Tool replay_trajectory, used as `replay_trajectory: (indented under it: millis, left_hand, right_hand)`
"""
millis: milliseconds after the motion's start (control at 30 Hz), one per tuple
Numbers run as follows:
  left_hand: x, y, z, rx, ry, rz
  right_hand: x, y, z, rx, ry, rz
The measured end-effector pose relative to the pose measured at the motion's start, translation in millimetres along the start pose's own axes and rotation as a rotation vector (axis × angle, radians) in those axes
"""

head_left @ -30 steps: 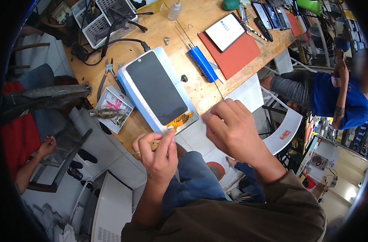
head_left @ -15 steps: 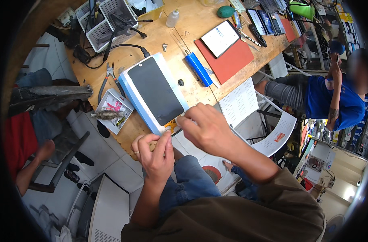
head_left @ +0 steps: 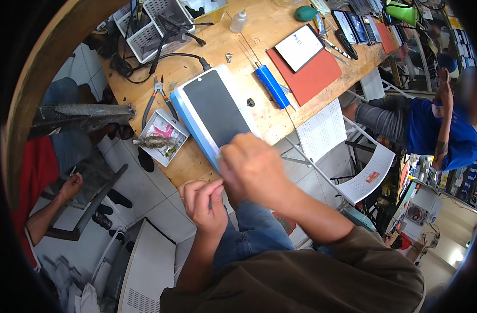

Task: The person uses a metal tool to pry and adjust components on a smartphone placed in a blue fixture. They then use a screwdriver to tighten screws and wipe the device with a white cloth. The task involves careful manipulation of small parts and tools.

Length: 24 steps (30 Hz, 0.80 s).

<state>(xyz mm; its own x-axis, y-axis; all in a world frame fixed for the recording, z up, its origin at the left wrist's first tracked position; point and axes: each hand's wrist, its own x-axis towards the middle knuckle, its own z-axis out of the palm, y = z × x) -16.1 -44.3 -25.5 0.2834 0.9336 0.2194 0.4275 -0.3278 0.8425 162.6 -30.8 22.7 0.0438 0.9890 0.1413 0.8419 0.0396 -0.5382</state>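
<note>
A dark glass phone screen panel (head_left: 215, 107) lies face up on a white and blue box-shaped device (head_left: 237, 94) at the table's near edge. A black cable runs from the device's far end. My right hand (head_left: 254, 169) is over the near end of the panel, its fingers curled and blurred by motion; what they grip is hidden. Just left of it and lower, off the table edge, my left hand (head_left: 204, 206) has thumb and forefinger pinched together. Anything between them is too small to make out.
Left of the device lie cutting pliers (head_left: 157, 99) and a small white box (head_left: 168, 136) of scraps. A blue cylindrical tool (head_left: 272, 86) and a red mat (head_left: 314, 78) with a white-topped tablet-like thing are to the right. White chairs (head_left: 327, 130) and two people are nearby.
My right hand has moved left and down over the panel's near end, covering its corner and an orange-yellow piece seen before. My left hand stays pinched. The whole view has shifted slightly.
</note>
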Motion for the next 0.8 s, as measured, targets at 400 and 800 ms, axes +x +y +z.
replay_trajectory:
  millis: [400, 800]
  left_hand:
    - [-10.7, -21.9, -14.7, -0.187, 0.122, -0.238]
    - [17.9, -23.8, -13.6, -0.106, 0.050, -0.228]
  right_hand:
    - [2.4, -10.6, 8.0, 0.083, 0.202, 0.077]
    - [0.7, -5.5, -1.5, -0.031, 0.117, 0.169]
